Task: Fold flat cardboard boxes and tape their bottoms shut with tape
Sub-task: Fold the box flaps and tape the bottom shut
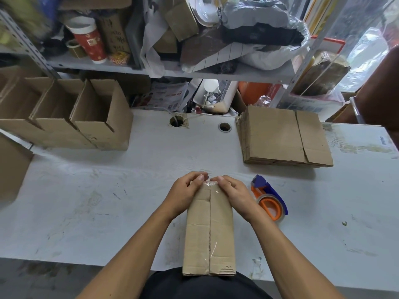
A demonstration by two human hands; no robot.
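A folded box [209,231] lies on the counter [108,190] right in front of the person, its seamed bottom face up and its near end at the counter's edge. Clear tape [212,251] runs along the centre seam. The left hand [185,190] and right hand [234,194] grip the far end from either side, fingers curled over the edge, thumbs pressing down the tape on top. A tape dispenser [268,198] rests just right of the right hand. A stack of flat boxes [282,138] lies further back on the right; open boxes [71,117] stand in a row at the far left.
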